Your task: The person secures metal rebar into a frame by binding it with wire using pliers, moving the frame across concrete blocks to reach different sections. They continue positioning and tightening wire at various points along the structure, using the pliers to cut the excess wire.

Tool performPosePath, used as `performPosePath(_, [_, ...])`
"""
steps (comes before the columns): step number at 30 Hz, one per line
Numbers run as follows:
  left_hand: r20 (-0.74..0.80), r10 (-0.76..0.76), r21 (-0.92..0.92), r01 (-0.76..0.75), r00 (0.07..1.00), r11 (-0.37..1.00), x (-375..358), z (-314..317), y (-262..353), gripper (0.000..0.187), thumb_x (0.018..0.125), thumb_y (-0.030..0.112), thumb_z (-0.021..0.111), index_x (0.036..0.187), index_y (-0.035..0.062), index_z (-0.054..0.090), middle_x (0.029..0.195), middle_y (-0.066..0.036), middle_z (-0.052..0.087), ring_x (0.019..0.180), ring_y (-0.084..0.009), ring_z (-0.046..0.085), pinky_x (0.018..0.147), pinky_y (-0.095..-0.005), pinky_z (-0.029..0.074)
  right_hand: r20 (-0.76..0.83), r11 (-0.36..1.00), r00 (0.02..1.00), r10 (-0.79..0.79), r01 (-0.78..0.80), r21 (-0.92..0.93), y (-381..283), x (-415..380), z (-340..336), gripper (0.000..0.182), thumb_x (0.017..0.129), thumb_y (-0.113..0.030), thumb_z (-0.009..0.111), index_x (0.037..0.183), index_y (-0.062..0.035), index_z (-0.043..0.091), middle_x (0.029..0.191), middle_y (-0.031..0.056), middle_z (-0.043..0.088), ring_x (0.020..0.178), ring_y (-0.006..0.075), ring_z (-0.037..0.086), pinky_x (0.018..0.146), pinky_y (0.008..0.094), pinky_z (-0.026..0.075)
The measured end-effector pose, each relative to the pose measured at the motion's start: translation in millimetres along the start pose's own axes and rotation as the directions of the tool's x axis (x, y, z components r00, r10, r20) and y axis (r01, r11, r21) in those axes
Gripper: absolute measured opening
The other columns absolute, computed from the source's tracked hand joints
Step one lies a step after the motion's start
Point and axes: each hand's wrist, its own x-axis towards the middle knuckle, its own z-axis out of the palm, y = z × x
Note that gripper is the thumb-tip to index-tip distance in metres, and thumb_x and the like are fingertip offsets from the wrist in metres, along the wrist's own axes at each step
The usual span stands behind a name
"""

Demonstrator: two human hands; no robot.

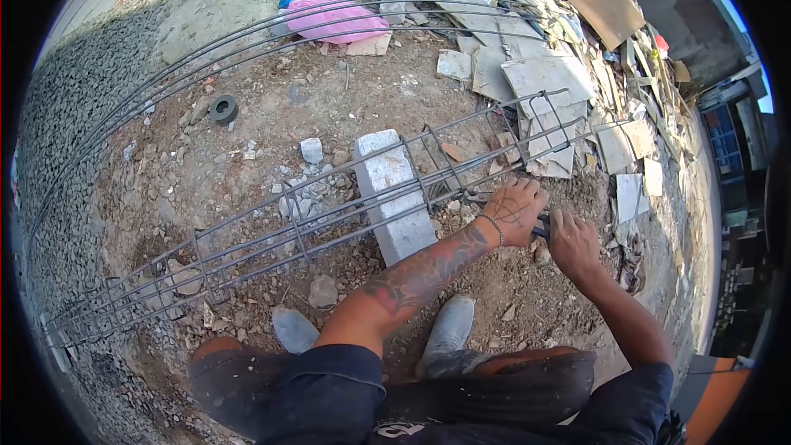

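A long rebar cage (329,213), made of thin bars with square stirrups, runs diagonally across the ground. It rests over a pale concrete block (390,185). My left hand (515,210) is closed around one handle of a pair of pincers (541,227), just below the cage's near bars. My right hand (574,243) grips the dark handle end, close beside the left. The tool's metal jaws touch or lie very near a bar by a stirrup; the exact contact is too small to tell. My left hand covers the tool's middle.
Loose bent rebars (247,45) arc across the far side. A pink plastic bag (338,18), a dark ring (223,109) and a pile of broken boards (548,74) lie beyond the cage. My boots (449,334) stand on rubble-strewn dirt; gravel (74,107) spreads at left.
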Motion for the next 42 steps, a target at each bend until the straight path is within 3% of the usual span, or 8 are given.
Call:
performPosePath(8, [-0.258,0.181,-0.062,-0.203,0.949,0.977,-21,23,-11,0.016,0.067,0.020,0.059,0.069,0.0063,0.050,0.062,-0.008,0.052,0.058,-0.0274,0.055,0.055,-0.0367,0.045,0.159,0.927,0.972,0.172,-0.215,0.306,-24,-13,-53,0.034,0.071,-0.021,0.065,0.094,-0.0002,0.051,0.081,0.0148,0.059,0.071,0.0263,0.062,0.062,0.0381,0.049])
performPosePath(11, [-0.378,0.311,0.008,-0.332,0.872,0.943,-29,21,-13,0.015,0.067,0.020,0.057,0.067,0.0074,0.049,0.060,-0.007,0.049,0.057,-0.0243,0.054,0.052,-0.0356,0.044,0.648,0.649,0.758,0.070,-0.528,0.548,-14,-13,-68,0.030,0.077,-0.022,0.064,0.095,-0.0009,0.051,0.079,0.0135,0.059,0.064,0.0215,0.060,0.056,0.0341,0.048])
performPosePath(13, [-0.397,0.352,0.012,-0.379,0.848,0.925,-33,21,-13,0.014,0.067,0.019,0.057,0.066,0.0080,0.048,0.059,-0.006,0.048,0.056,-0.0230,0.053,0.052,-0.0353,0.044,0.831,-0.364,0.515,-0.212,-0.830,0.422,-13,-24,-55,0.022,0.083,-0.020,0.062,0.088,-0.0034,0.049,0.073,0.0082,0.055,0.056,0.0131,0.051,0.047,0.0260,0.040])
performPosePath(16, [-0.383,0.420,0.048,-0.436,0.823,0.899,-41,20,-18,0.014,0.067,0.019,0.056,0.063,0.0094,0.046,0.060,-0.003,0.047,0.057,-0.0196,0.052,0.053,-0.0331,0.043,0.780,-0.399,0.433,-0.453,-0.880,0.256,-20,-30,-26,0.018,0.086,-0.018,0.059,0.083,-0.0063,0.045,0.071,0.0036,0.050,0.051,0.0077,0.041,0.043,0.0206,0.029])
performPosePath(21, [-0.279,0.533,0.168,-0.506,0.799,0.846,-48,17,-20,0.020,0.067,0.020,0.062,0.082,0.0084,0.057,0.070,-0.001,0.052,0.068,-0.0183,0.055,0.060,-0.0314,0.044,0.826,-0.268,0.386,-0.411,-0.917,0.296,-37,-29,-22,0.022,0.087,-0.021,0.058,0.076,-0.0073,0.045,0.061,-0.0016,0.045,0.045,0.0060,0.034,0.040,0.0217,0.027])
performPosePath(26, [-0.210,0.427,0.074,-0.421,0.880,0.904,-30,-17,6,0.043,0.058,0.024,0.070,0.096,0.0068,0.060,0.080,-0.006,0.059,0.077,-0.0237,0.058,0.067,-0.0346,0.047,0.398,0.890,0.898,0.189,-0.327,0.317,-31,-31,-2,0.021,0.082,-0.020,0.057,0.086,0.0003,0.053,0.065,0.0162,0.061,0.055,0.0300,0.061,0.051,0.0405,0.047])
performPosePath(34, [0.320,0.277,-0.040,-0.279,0.906,0.960,-13,10,-3,0.032,0.057,0.024,0.068,0.085,0.0090,0.060,0.065,-0.010,0.058,0.066,-0.0286,0.062,0.061,-0.0418,0.048,0.381,0.909,0.900,0.209,-0.323,0.264,-36,-26,-32,0.022,0.079,-0.016,0.057,0.089,0.0032,0.051,0.069,0.0197,0.061,0.062,0.0328,0.062,0.058,0.0407,0.050])
performPosePath(42, [-0.239,0.456,0.072,-0.452,0.857,0.889,-38,25,-8,0.018,0.065,0.021,0.062,0.073,0.0072,0.053,0.061,-0.004,0.053,0.056,-0.0226,0.056,0.054,-0.0332,0.045,0.760,-0.348,0.415,-0.499,-0.900,0.263,-20,-30,-24,0.020,0.082,-0.019,0.061,0.084,0.0006,0.056,0.069,0.0132,0.061,0.061,0.0211,0.060,0.051,0.0344,0.045])
